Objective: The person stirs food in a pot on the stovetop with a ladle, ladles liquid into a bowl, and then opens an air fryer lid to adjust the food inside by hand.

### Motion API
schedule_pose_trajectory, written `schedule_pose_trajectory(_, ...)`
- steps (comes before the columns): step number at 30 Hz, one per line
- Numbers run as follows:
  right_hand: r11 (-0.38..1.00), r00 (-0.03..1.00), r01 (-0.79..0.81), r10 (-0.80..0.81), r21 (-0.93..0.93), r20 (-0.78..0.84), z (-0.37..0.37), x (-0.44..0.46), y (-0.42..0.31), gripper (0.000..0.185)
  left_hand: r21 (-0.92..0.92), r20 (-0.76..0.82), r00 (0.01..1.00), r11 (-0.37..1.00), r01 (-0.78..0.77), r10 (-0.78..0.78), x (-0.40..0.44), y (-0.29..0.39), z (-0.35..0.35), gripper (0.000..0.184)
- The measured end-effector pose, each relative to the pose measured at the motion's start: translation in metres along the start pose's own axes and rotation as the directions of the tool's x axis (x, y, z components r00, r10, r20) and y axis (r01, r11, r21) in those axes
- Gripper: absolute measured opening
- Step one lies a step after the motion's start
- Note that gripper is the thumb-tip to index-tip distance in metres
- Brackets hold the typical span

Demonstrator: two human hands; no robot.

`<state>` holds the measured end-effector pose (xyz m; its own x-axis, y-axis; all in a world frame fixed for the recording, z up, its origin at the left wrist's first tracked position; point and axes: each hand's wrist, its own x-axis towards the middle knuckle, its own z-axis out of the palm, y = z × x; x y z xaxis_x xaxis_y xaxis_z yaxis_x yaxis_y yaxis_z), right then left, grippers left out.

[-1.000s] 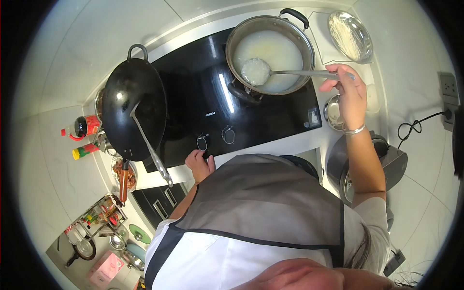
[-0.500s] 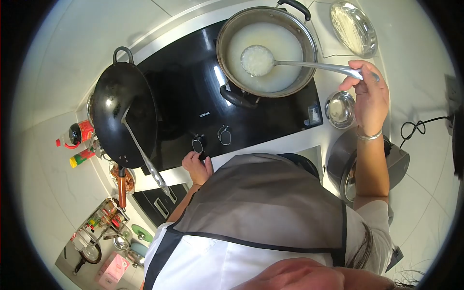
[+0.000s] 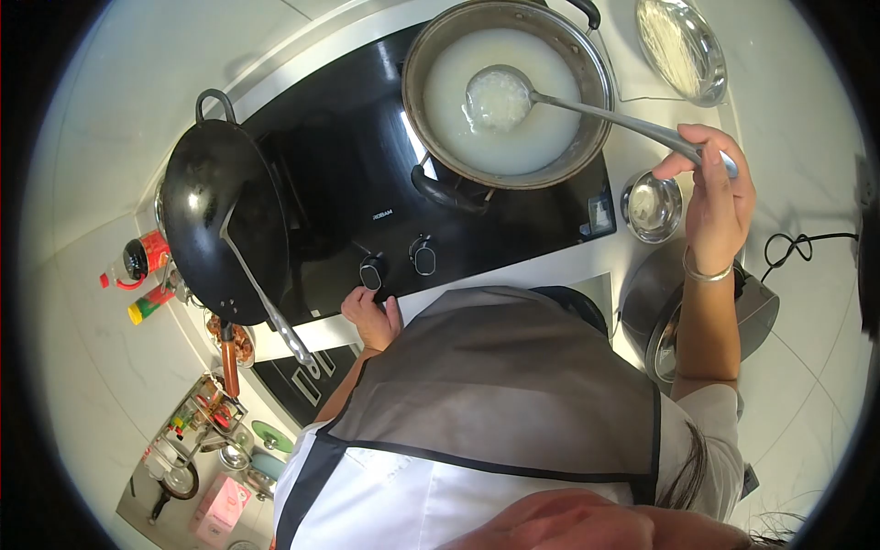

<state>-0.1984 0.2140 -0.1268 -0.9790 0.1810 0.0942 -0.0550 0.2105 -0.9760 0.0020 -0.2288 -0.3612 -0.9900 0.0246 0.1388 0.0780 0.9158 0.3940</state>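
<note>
My right hand (image 3: 718, 197) is closed round the handle end of a metal ladle (image 3: 623, 124). The ladle's bowl holds white grains and sits in the cloudy liquid (image 3: 513, 151) of a large pot (image 3: 417, 92) at the top of the view. At the front edge of the black stove, my left hand (image 3: 371, 318) rests just below the left knob (image 3: 370, 273), thumb and fingers apart, with nothing seen in it. A black wok (image 3: 197, 238) with a metal spatula (image 3: 266, 302) across it stands on the left.
A small metal bowl (image 3: 653, 209) lies right of the stove, with a metal dish of pale strands (image 3: 678, 50) above it. A grey cooker (image 3: 756, 321) stands by my right forearm. Bottles (image 3: 147, 255) and a dish of brown food (image 3: 243, 344) are near the wok.
My right hand has moved right with the ladle, whose bowl has shifted within the pot and now tilts. The camera view has shifted a little; my left hand stays by the knob.
</note>
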Motion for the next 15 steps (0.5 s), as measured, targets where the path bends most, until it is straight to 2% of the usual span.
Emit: schedule_pose_trajectory(15,0.981,0.982,0.174,-0.166,-0.083,0.095,-0.0025,-0.0028,-0.0063,0.033,0.003,-0.015,1.000,1.000,-0.014,0.014,-0.0016,-0.0027,0.0027,0.044)
